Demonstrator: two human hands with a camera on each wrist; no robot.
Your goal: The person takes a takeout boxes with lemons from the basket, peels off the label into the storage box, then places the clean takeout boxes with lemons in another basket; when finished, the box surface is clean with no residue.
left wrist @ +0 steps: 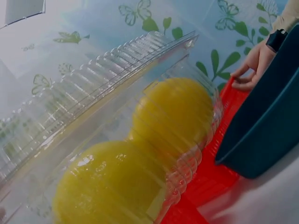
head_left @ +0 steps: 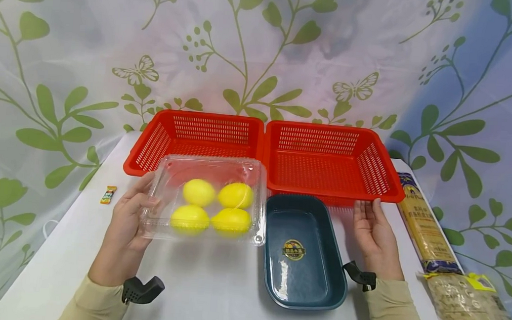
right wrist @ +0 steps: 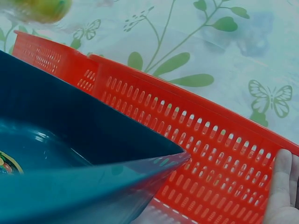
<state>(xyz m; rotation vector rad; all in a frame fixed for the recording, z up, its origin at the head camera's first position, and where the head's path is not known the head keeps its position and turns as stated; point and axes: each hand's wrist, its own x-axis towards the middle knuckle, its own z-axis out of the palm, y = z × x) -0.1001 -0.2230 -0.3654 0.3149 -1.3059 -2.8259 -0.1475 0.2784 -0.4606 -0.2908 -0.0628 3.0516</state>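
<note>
My left hand (head_left: pixel 129 220) grips the left side of a clear plastic clamshell box (head_left: pixel 153 227) and holds it up above the table. Inside lie several yellow lemons (head_left: pixel 198 192), seen close up through the clear wall in the left wrist view, where two lemons (left wrist: pixel 173 121) show. At the right, my right hand (head_left: pixel 377 238) is palm up, its fairly straight fingers (right wrist: pixel 281 179) touching the outer front wall of the right red basket (head_left: pixel 334 192) just under its rim. A dark teal tray (head_left: pixel 274 275) with a round label stands between the hands.
A second red basket (head_left: pixel 214 120) stands beside the first at the back. Along the right edge are a pack of pasta (head_left: pixel 425 221) and a clear bag of dry food (head_left: pixel 464 303). One small wrapped snack (head_left: pixel 108 195) lies at the left. A patterned curtain (head_left: pixel 267 56) hangs behind.
</note>
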